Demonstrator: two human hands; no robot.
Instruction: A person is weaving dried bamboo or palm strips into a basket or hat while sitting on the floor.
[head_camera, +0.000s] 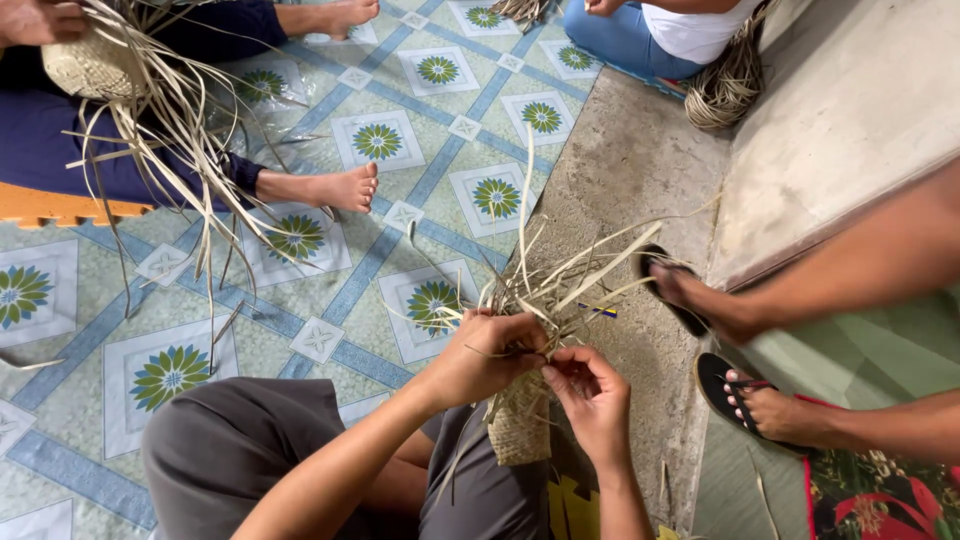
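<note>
You are in the middle of weaving: your left hand (490, 355) pinches strips (560, 280) above the basket (520, 425); your right hand (590, 390) pinches one strip beside. Next needs tight pulling.

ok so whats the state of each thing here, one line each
left hand: closed on strips at the woven piece's top
right hand: pinching a strip beside it
small woven piece: unfinished, loose strips sticking up
other person's woven piece: unfinished, long strips hanging
coiled bundle: wound up, lying on the floor
black sandals: worn on feet
</note>
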